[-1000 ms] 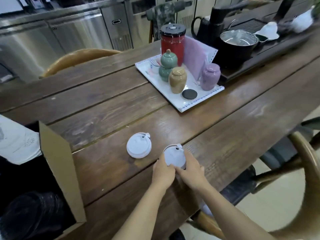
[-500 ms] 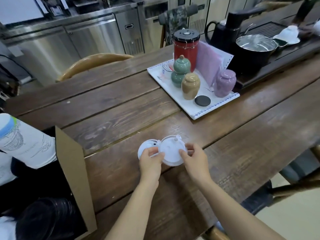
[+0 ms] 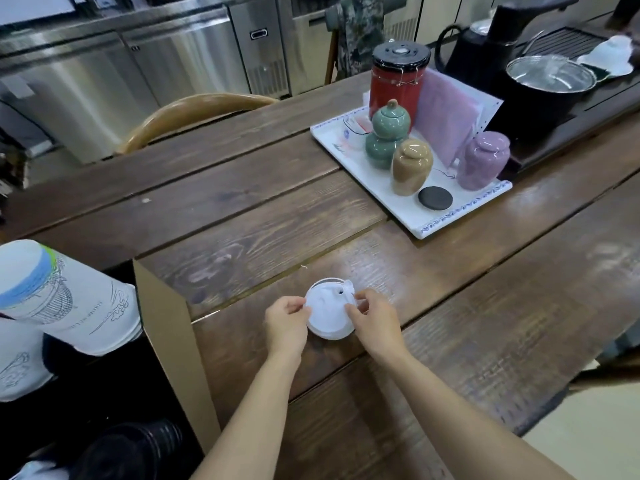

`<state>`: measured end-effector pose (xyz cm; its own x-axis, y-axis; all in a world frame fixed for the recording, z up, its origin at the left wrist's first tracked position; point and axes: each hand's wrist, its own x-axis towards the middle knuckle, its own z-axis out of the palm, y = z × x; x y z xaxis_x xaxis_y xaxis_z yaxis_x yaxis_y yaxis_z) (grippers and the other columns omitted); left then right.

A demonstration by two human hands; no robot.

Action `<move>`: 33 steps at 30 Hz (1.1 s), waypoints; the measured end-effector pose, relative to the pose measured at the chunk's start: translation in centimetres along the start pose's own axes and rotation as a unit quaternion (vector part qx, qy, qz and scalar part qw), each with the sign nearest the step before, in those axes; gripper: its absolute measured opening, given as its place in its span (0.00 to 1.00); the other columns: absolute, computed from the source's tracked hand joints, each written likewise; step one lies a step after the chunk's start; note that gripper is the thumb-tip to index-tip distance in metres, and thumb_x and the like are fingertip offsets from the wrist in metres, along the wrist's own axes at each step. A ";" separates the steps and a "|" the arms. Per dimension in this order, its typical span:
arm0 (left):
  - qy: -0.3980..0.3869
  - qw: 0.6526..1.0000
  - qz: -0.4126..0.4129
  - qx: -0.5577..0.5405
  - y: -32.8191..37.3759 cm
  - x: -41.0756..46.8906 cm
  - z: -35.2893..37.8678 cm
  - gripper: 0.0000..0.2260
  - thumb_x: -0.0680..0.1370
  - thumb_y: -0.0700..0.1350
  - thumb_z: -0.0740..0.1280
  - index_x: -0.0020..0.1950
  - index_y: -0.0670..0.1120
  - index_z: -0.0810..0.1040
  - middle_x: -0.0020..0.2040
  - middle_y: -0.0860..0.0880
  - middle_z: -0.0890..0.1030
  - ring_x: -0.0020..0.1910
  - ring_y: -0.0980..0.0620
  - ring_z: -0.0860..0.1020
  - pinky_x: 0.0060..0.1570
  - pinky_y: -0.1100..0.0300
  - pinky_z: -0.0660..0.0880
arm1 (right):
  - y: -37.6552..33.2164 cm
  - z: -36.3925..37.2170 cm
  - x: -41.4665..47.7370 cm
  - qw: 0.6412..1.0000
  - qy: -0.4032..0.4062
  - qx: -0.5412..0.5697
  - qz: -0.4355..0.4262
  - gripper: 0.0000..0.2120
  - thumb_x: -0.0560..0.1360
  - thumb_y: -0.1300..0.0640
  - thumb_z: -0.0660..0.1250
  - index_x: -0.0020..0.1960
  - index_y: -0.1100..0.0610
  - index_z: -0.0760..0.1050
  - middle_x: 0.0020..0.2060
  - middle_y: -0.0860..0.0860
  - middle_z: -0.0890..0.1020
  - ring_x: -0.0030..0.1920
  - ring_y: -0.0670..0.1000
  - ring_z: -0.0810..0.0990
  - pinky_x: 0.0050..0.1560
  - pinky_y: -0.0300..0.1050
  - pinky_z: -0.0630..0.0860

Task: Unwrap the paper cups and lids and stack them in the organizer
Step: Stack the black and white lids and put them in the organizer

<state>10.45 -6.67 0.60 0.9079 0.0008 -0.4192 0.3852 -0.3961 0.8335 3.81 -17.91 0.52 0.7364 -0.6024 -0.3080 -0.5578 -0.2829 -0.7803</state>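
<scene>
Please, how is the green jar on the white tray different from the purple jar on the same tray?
The green jar has a gourd shape, pinched in the middle, while the purple jar has one smooth rounded body. The green jar's lid ends in a small knob; the purple jar's lid looks flat on top. The green jar stands nearer the red canister, the purple jar at the right end of the white tray. Both are glossy, lidded and upright.

Dark plank desk (image 3: 242, 216) spans the view. Stainless-steel cabinets (image 3: 145, 71) line the far wall. A curved wooden chair back (image 3: 194, 112) stands behind the desk. Pale floor (image 3: 588, 441) at lower right.
</scene>
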 end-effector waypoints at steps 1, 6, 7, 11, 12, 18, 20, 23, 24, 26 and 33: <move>-0.004 1.000 -0.004 0.004 -0.3 0.3 0.1 0.05 0.73 0.34 0.68 0.45 0.44 0.79 0.48 0.44 0.82 0.50 0.47 0.79 0.52 0.55 0.76 | 0.1 0.2 0.1 1.000 -0.003 -0.004 0.004 0.13 0.74 0.56 0.64 0.56 0.60 0.75 0.46 0.53 0.79 0.50 0.55 0.78 0.49 0.48 0.74; -0.025 1.000 -0.010 0.015 -0.3 0.9 0.4 0.07 0.72 0.34 0.68 0.42 0.46 0.78 0.47 0.44 0.83 0.48 0.46 0.80 0.55 0.50 0.77 | 0.3 0.4 0.2 1.000 0.011 -0.016 0.005 0.11 0.75 0.57 0.63 0.55 0.61 0.76 0.43 0.52 0.77 0.48 0.56 0.78 0.49 0.50 0.75; -0.028 0.999 -0.007 0.017 -0.2 0.9 0.4 0.07 0.72 0.34 0.68 0.42 0.46 0.78 0.47 0.44 0.83 0.48 0.47 0.80 0.54 0.51 0.77 | 0.3 0.4 0.2 1.000 0.008 -0.012 0.005 0.10 0.75 0.57 0.62 0.53 0.60 0.77 0.41 0.51 0.77 0.45 0.56 0.78 0.50 0.53 0.76; -0.057 0.998 -0.004 0.039 0.2 1.1 0.4 0.05 0.74 0.38 0.67 0.46 0.48 0.76 0.48 0.48 0.80 0.50 0.47 0.78 0.54 0.47 0.78 | 0.2 0.3 0.2 1.000 -0.009 0.005 0.010 0.10 0.75 0.59 0.61 0.50 0.62 0.78 0.29 0.48 0.71 0.36 0.53 0.74 0.45 0.60 0.79; -0.068 0.996 0.003 0.050 0.3 1.1 0.4 0.05 0.75 0.40 0.66 0.47 0.48 0.77 0.49 0.50 0.80 0.51 0.48 0.78 0.55 0.47 0.78 | 0.0 0.3 0.2 1.000 -0.010 0.012 0.013 0.11 0.75 0.60 0.61 0.52 0.65 0.77 0.28 0.48 0.70 0.36 0.53 0.73 0.45 0.61 0.79; -0.112 0.979 0.069 0.155 0.9 1.5 0.5 0.13 0.76 0.49 0.63 0.57 0.48 0.80 0.55 0.47 0.82 0.55 0.47 0.78 0.56 0.51 0.75 | 0.0 0.0 0.1 0.999 -0.015 0.023 0.021 0.12 0.77 0.56 0.59 0.55 0.59 0.77 0.30 0.45 0.72 0.40 0.52 0.75 0.46 0.61 0.79; -0.122 0.974 0.071 0.176 1.0 1.8 0.6 0.13 0.76 0.50 0.63 0.57 0.49 0.80 0.56 0.47 0.80 0.55 0.47 0.77 0.56 0.51 0.74 | 0.2 0.1 0.2 0.999 -0.013 0.026 0.024 0.12 0.77 0.55 0.59 0.53 0.56 0.79 0.29 0.44 0.72 0.39 0.50 0.75 0.46 0.59 0.80; -0.133 0.971 0.057 0.188 1.0 2.4 0.8 0.13 0.77 0.51 0.62 0.57 0.48 0.80 0.57 0.46 0.79 0.56 0.46 0.77 0.57 0.51 0.74 | 0.4 0.4 0.8 0.999 -0.007 0.016 0.032 0.12 0.76 0.53 0.60 0.45 0.57 0.80 0.27 0.46 0.73 0.35 0.51 0.74 0.43 0.59 0.80; -0.131 0.971 0.051 0.191 1.0 2.5 0.8 0.14 0.77 0.51 0.62 0.57 0.48 0.80 0.58 0.46 0.79 0.56 0.46 0.76 0.57 0.52 0.74 | 0.5 0.5 1.0 0.999 -0.006 0.013 0.036 0.12 0.76 0.52 0.61 0.43 0.57 0.80 0.27 0.48 0.73 0.34 0.52 0.74 0.42 0.60 0.80; -0.124 0.971 0.046 0.201 1.0 2.7 1.0 0.14 0.77 0.51 0.62 0.59 0.47 0.79 0.60 0.45 0.79 0.58 0.46 0.76 0.58 0.52 0.73 | 0.8 0.7 1.4 0.999 -0.008 0.013 0.046 0.13 0.75 0.52 0.61 0.42 0.58 0.80 0.28 0.50 0.74 0.34 0.52 0.74 0.41 0.58 0.80; -0.141 0.956 0.033 0.254 1.4 3.2 1.4 0.17 0.74 0.49 0.68 0.61 0.45 0.78 0.63 0.41 0.77 0.62 0.42 0.74 0.62 0.49 0.72 | 1.2 1.3 1.8 0.999 -0.013 0.023 0.025 0.13 0.76 0.58 0.62 0.34 0.58 0.76 0.27 0.50 0.70 0.34 0.51 0.67 0.31 0.44 0.62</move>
<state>13.64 -8.51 -0.08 0.8186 -0.2588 -0.5127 0.1344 -0.7816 0.6092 5.01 -18.32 -1.67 0.7180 -0.5950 -0.3611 -0.5769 -0.2185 -0.7870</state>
